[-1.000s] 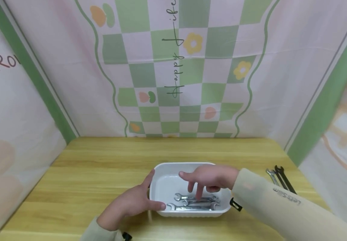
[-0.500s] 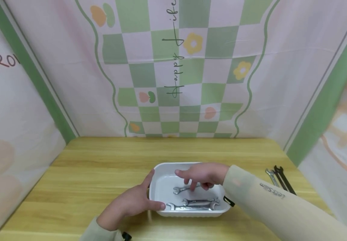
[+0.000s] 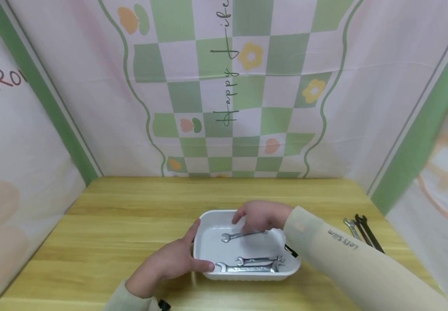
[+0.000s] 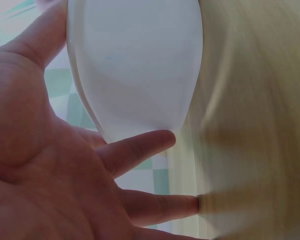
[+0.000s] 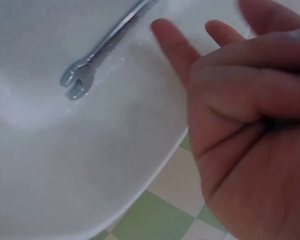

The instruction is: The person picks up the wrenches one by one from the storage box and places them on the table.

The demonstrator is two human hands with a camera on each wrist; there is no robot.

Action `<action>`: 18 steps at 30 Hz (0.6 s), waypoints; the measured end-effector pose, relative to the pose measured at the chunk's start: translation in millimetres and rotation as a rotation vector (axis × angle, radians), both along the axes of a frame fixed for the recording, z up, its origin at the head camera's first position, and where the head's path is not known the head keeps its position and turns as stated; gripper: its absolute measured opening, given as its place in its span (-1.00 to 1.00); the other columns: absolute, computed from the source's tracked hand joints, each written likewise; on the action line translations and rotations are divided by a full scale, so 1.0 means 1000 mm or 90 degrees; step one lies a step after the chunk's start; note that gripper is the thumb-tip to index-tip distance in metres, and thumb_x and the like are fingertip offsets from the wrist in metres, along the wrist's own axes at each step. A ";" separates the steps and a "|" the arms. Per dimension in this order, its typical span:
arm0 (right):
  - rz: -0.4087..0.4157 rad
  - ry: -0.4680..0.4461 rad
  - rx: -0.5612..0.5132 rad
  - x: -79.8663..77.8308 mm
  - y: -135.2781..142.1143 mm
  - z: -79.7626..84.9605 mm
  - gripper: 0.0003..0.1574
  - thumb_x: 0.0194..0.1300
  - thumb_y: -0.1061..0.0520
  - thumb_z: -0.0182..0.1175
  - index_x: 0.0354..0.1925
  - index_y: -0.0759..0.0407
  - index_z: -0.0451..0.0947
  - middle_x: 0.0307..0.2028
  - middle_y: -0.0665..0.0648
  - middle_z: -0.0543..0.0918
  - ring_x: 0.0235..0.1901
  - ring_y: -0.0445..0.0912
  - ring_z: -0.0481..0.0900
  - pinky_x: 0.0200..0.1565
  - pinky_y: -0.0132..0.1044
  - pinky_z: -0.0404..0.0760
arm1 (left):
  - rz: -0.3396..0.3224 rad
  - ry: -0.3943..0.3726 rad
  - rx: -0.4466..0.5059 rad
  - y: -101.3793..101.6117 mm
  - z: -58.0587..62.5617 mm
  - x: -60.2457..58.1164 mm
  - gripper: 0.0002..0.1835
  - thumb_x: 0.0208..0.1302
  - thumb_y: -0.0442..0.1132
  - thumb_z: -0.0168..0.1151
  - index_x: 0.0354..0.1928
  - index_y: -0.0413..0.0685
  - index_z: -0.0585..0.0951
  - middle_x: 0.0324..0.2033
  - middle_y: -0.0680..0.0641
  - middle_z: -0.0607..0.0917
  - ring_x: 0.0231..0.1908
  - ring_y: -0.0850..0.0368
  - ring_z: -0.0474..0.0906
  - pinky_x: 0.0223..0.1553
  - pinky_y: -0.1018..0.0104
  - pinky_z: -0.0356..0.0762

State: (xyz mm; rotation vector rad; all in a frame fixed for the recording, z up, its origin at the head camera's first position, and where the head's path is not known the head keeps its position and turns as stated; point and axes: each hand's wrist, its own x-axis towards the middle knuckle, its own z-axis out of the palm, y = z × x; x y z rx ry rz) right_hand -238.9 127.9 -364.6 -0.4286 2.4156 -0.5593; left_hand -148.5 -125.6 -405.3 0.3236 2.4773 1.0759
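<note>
My left hand [image 3: 172, 258] spreads across the left end of a white tray [image 3: 204, 229], its thumb at the near corner and a finger at the far one. In the left wrist view the straight fingers touch the tray's outer wall. Above the tray's far side, my right hand [image 3: 262, 215] hangs over a silver open-end wrench [image 3: 229, 237] and hides part of its shank. The right wrist view shows that wrench [image 5: 112, 36] on the tray floor, a fingertip close beside it. Two more silver wrenches, a smaller one [image 3: 259, 261] and a longer one [image 3: 243, 269], lie along the near wall.
Several more wrenches lie on the wooden table [image 3: 130, 216] at the right, among them a silver one [image 3: 351, 225] and a black one [image 3: 369, 231]. Behind the table hangs a checked cloth [image 3: 243, 121]; patterned cloth also closes both sides.
One wrench has moved from beside the other two to the far half of the tray. The right hand moved away from me with it, then lifted slightly. The left hand stays put.
</note>
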 end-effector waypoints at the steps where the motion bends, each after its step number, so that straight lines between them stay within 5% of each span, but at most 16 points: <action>1: 0.004 0.005 0.012 0.000 0.000 -0.001 -0.53 0.21 0.26 0.33 0.08 -0.06 0.69 0.11 0.06 0.56 -0.47 -0.12 0.44 -0.46 -0.27 0.47 | -0.001 0.000 0.000 0.000 0.000 0.000 0.38 -0.04 0.23 0.54 0.60 -0.01 -0.20 0.15 -0.35 0.56 -0.13 -0.02 0.54 0.03 -0.20 0.43; 10: -0.008 -0.020 0.022 0.006 -0.003 -0.005 -0.48 0.10 0.35 0.36 0.01 -0.06 0.70 -0.01 0.09 0.61 -0.58 -0.15 0.41 -0.51 -0.31 0.44 | 0.001 -0.006 0.004 -0.001 -0.003 -0.001 0.39 -0.05 0.24 0.54 0.60 0.01 -0.21 0.15 -0.36 0.56 -0.16 0.00 0.54 0.02 -0.19 0.44; 18: 0.113 0.059 0.107 0.009 -0.005 -0.014 -0.21 0.03 0.43 0.40 0.20 -0.12 0.61 0.21 0.06 0.54 -0.24 -0.06 0.53 -0.38 -0.21 0.56 | 0.003 -0.004 0.006 -0.002 -0.003 -0.001 0.39 -0.05 0.25 0.54 0.60 0.02 -0.22 0.17 -0.35 0.55 -0.12 -0.01 0.54 0.05 -0.18 0.42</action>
